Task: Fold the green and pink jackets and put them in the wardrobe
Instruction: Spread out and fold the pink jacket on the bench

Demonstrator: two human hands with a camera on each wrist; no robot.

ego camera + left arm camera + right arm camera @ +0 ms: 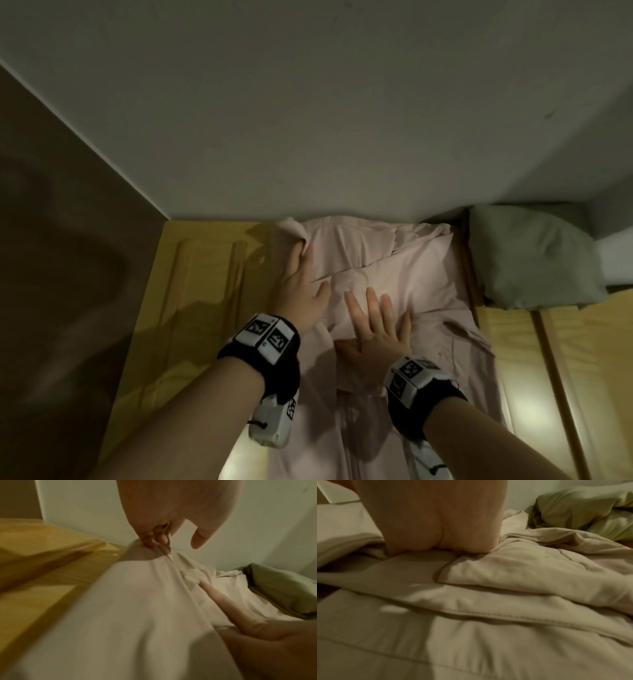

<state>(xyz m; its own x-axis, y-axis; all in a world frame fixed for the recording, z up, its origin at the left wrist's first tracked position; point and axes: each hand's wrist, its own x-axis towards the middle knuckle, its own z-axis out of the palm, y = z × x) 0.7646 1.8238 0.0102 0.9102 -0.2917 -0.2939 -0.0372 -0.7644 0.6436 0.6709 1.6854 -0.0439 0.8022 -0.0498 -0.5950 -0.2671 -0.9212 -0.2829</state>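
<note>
Pink soft-fabric jacket [394, 274] gets folded: left hand [301, 284] pinches its far corner, right hand [373, 329] spread flat, pinning the crease.

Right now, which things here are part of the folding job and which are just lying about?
In the job:
pink jacket, spread out
green jacket, bundled
left hand, pinching the pink jacket's edge
right hand, pressing flat

Lying about:
wooden surface
wall
</note>
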